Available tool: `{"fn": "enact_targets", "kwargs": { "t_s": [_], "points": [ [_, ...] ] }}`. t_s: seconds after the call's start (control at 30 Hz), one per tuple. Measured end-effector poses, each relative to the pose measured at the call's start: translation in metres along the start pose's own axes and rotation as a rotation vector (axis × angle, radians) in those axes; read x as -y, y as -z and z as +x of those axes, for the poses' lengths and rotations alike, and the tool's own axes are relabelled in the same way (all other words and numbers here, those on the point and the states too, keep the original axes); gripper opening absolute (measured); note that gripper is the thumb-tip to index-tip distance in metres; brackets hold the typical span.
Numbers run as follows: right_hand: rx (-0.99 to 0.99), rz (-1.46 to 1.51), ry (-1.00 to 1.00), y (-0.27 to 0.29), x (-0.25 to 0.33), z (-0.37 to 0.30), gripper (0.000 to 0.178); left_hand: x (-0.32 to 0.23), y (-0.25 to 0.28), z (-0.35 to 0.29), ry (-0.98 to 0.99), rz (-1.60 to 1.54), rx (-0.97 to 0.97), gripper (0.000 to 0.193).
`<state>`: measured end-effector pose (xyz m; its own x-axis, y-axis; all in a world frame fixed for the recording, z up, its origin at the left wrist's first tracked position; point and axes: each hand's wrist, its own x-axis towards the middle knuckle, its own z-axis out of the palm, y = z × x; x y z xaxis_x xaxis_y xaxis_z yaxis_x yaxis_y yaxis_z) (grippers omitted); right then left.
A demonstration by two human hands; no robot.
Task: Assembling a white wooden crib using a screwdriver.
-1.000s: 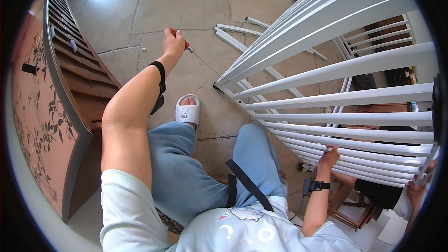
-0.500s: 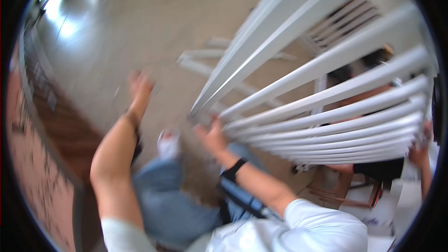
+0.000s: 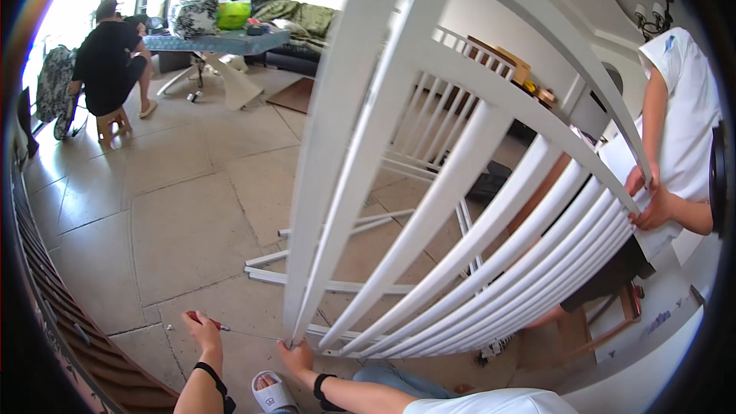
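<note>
My left hand is closed on the red handle of a screwdriver. Its thin metal shaft runs rightward to the low front corner of a white slatted panel, which looks like a cot side. At that corner my right hand grips the frame, fingers beside the screwdriver's tip. The tip and any screw there are too small to make out. The panel stands tilted, with long rounded slats fanning to the right. Another person's hands hold its far right end.
White rails lie on the tiled floor behind the panel, with another slatted frame further back. A person in black sits on a small stool at the far left, near a table. Brown slatted boards edge the left.
The view has tilted up, showing more of the room. My left hand has come closer to the panel's corner with the screwdriver. My right hand, its fingers spread before, now grips that corner.
</note>
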<state>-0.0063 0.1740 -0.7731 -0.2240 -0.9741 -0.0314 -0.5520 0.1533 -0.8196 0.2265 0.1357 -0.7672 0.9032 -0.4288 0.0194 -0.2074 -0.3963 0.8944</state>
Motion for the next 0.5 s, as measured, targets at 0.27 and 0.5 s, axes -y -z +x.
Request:
{"fn": "enact_targets", "kwargs": {
  "t_s": [0.27,0.5],
  "points": [
    [-0.037,-0.214,0.096,-0.029,-0.044,0.050,0.056,-0.075,-0.009,0.006,0.162,-0.464,0.356,0.029],
    [-0.015,0.204,0.281,-0.033,-0.022,0.039,0.038,-0.064,0.033,0.023,0.554,-0.763,0.299,0.032]
  ]
}}
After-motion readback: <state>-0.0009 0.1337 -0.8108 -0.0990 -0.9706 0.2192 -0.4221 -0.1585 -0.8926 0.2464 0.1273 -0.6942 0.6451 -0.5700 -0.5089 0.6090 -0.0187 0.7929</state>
